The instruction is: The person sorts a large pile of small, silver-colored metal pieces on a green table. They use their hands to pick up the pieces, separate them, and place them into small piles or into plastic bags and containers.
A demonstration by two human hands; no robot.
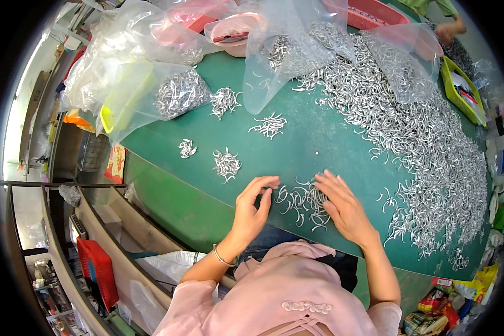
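Small curved silver metal pieces (298, 197) lie in a loose pile on the green tabletop (297, 159), between my two hands. My left hand (251, 208) is at the pile's left edge, thumb and fingers bent toward each other with a small gap; I make out nothing between them. Over the right side of the pile, my right hand (348, 214) rests with fingers stretched out and thumb apart, covering some pieces. Ahead and to the left sit several small separate heaps, among them one heap (227, 165) near my left hand and another heap (269, 126) farther off.
A large mass of the same pieces (431, 162) spreads along the right side. Clear plastic bags (288, 50), one filled bag (182, 92), a pink basket (238, 31), a red tray (375, 17) and a yellow-green basket (459, 92) line the far side. Another person's hand (451, 29) shows far right.
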